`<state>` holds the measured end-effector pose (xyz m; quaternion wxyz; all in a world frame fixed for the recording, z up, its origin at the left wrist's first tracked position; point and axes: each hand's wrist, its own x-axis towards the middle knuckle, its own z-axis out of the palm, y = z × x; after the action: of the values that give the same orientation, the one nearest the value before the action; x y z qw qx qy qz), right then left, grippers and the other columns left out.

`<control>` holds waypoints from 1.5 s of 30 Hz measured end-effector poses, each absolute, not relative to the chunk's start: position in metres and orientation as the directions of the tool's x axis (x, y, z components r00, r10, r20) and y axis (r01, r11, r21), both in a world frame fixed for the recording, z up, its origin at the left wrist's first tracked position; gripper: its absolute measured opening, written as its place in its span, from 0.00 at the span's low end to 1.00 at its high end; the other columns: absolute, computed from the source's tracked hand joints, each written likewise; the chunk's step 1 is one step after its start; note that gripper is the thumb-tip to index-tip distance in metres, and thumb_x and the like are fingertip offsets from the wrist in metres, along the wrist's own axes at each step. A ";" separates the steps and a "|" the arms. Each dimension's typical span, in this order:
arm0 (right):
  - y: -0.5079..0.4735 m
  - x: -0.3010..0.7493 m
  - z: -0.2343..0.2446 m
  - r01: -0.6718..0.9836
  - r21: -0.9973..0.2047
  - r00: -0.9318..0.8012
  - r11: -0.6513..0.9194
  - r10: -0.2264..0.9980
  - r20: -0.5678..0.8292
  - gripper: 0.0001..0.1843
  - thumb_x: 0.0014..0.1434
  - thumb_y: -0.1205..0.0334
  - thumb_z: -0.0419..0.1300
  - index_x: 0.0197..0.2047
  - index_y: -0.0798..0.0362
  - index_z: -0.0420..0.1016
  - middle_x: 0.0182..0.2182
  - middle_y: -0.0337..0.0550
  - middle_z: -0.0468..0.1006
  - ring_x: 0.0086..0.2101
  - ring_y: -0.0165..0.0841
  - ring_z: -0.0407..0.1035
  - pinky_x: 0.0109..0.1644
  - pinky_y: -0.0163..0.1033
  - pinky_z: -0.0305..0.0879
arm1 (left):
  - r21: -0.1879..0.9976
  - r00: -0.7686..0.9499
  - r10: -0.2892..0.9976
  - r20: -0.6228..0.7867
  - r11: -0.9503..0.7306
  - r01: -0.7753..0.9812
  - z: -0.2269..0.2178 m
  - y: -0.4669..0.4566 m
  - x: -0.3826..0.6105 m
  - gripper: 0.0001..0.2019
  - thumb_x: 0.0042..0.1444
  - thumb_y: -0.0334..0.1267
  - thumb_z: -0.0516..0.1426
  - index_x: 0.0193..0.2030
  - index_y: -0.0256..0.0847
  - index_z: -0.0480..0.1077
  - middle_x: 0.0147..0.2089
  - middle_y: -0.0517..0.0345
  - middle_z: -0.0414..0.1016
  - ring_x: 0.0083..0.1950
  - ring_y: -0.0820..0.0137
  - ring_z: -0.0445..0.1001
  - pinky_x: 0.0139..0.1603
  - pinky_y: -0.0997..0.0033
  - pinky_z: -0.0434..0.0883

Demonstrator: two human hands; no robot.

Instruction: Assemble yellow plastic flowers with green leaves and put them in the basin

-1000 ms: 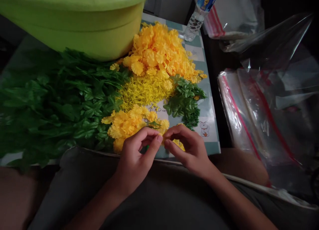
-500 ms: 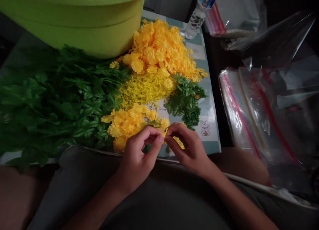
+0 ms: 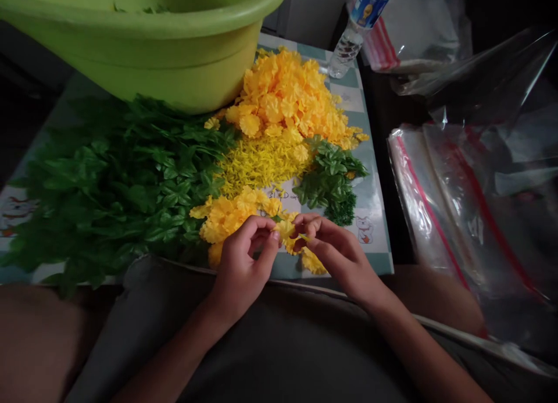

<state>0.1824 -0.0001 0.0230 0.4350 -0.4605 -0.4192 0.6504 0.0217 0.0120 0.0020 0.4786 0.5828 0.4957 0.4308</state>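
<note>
My left hand (image 3: 246, 260) is closed in a pinch at the edge of a yellow artificial flower (image 3: 285, 229), just above the board. Close by on the right, my right hand (image 3: 342, 255) holds a thin yellow piece (image 3: 304, 238) between thumb and fingers; it resembles the small pieces in the yellow heap (image 3: 261, 164). A pile of yellow flower heads (image 3: 231, 214) lies beyond my left hand. Loose yellow flowers (image 3: 313, 262) rest under my right hand, partly covered by it. Small green leaf pieces (image 3: 329, 179) sit past my right fingers.
Large green leaves (image 3: 122, 176) spread over the board's left side. A green tub (image 3: 174, 54) stands behind them, beside a big orange-yellow petal heap (image 3: 292, 97). At the back right is a water bottle (image 3: 349, 42). Clear plastic bags (image 3: 444, 199) lie to the right.
My hands have moved apart from a shared pinch, and the right fingers now hold the thin yellow piece separately. The view has shifted slightly, showing more of the tub.
</note>
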 end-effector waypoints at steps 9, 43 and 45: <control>0.005 0.190 0.032 -0.317 -0.755 -0.297 -0.573 0.816 -0.495 0.04 0.51 0.64 0.61 0.26 0.52 0.70 0.40 0.40 0.73 0.40 0.31 0.68 0.47 0.37 0.65 | 0.746 0.311 0.822 0.477 -0.566 0.351 0.003 0.015 0.015 0.11 0.53 0.19 0.56 0.33 0.40 0.71 0.46 0.55 0.65 0.48 0.70 0.70 0.49 0.68 0.72; 0.010 0.201 0.033 0.076 -0.950 -0.088 -0.303 0.947 -0.309 0.04 0.52 0.69 0.59 0.31 0.54 0.67 0.26 0.36 0.70 0.27 0.25 0.66 0.31 0.32 0.62 | 0.953 0.177 0.968 0.176 -0.213 0.217 0.008 0.015 0.017 0.06 0.57 0.27 0.56 0.39 0.41 0.69 0.38 0.59 0.75 0.40 0.73 0.75 0.40 0.74 0.74; 0.017 0.214 0.034 0.054 -0.944 0.035 -0.324 0.946 -0.323 0.04 0.52 0.67 0.61 0.31 0.54 0.67 0.24 0.36 0.72 0.26 0.26 0.69 0.31 0.34 0.65 | 0.922 0.077 0.985 0.155 -0.172 0.348 0.005 0.025 0.015 0.03 0.57 0.30 0.56 0.38 0.40 0.70 0.36 0.60 0.76 0.38 0.72 0.76 0.40 0.72 0.74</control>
<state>0.2135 0.0174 0.0336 0.4025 -0.5963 -0.4193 0.5537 0.0150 0.0254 0.0053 0.3705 0.6335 0.5261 0.4297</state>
